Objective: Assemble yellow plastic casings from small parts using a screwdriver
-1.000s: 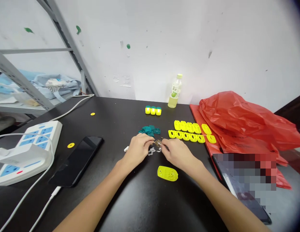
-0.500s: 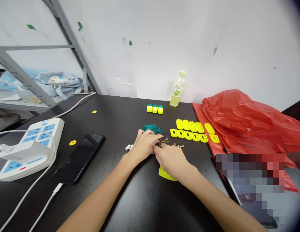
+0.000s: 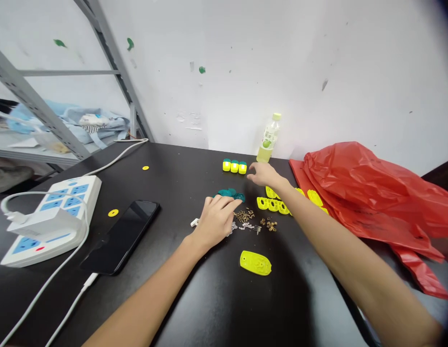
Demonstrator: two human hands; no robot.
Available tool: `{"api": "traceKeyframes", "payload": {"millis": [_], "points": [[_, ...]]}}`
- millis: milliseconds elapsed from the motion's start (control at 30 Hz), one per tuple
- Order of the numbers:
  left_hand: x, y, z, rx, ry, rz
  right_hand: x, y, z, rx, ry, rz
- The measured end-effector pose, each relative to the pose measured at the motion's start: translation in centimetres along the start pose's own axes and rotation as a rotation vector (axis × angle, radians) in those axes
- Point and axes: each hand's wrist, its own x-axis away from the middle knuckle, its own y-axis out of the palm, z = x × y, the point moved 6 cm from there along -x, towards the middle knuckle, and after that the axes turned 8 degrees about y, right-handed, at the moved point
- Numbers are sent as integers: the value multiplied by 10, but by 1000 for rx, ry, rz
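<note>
My left hand (image 3: pixel 217 219) rests palm down on the table, its loosely spread fingers beside the teal plastic pieces (image 3: pixel 229 193). It partly hides a white piece (image 3: pixel 194 222) and small silvery parts (image 3: pixel 246 226). To its right lie small brass screw-like parts (image 3: pixel 244 215) and more brass bits (image 3: pixel 271 225). Farther back, my right hand (image 3: pixel 263 174) reaches over the table with fingers apart and nothing seen in them. Its fingertips are just right of three yellow-and-teal blocks (image 3: pixel 234 166). My right forearm covers part of the rows of yellow shells (image 3: pixel 273 205). Nearer me lies a single yellow shell (image 3: pixel 256 263).
A drink bottle (image 3: pixel 269 138) stands by the wall behind my right hand. A red plastic bag (image 3: pixel 375 193) covers the right side. On the left are a black phone (image 3: pixel 121 238), a white power strip (image 3: pixel 61 212) with cables, and two yellow rings (image 3: pixel 113 213).
My right hand has left the small brass parts and moved back toward the yellow-and-teal blocks, uncovering the single yellow shell and the silvery parts. My left hand has stayed almost in place.
</note>
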Motion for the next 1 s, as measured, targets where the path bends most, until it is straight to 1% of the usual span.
{"api": "traceKeyframes", "payload": {"millis": [67,133,233,267,333,433,500,567,633,667,733,800,833,867,900,933,1000], "points": [[1,-5,0,-19,46,63,-26,6,-10,-23,-14,-14],[3,-10,-1,-35,77,117,-40,14,-18,-35,-18,-7],[4,-18,-1,-16,91,186,-46,24,-18,-38,4,25],[4,-20,1,23,106,188,-45,27,-16,-38,17,38],[3,-19,14,158,179,122,-42,30,-11,-41,45,62],[3,-12,42,387,332,-118,-35,27,-7,-66,74,87],[4,-8,56,445,369,-255,-27,20,-7,-99,82,105],[7,-2,65,432,364,-362,-13,7,-8,-141,85,132],[10,5,72,376,357,-450,10,-10,-7,-190,91,169],[13,9,76,344,358,-489,25,-19,-4,-212,98,189],[17,13,83,299,365,-543,65,-33,4,-249,98,217],[19,12,88,307,346,-555,113,-38,16,-269,93,246],[18,9,87,331,312,-546,138,-37,24,-281,90,260],[15,6,84,367,258,-526,164,-34,32,-319,87,301],[10,2,79,408,182,-497,188,-27,39,-357,84,327],[4,-1,70,443,84,-458,209,-20,46,-393,72,367],[-16,-2,47,466,-129,-364,243,-2,51,-457,-15,388]]}}
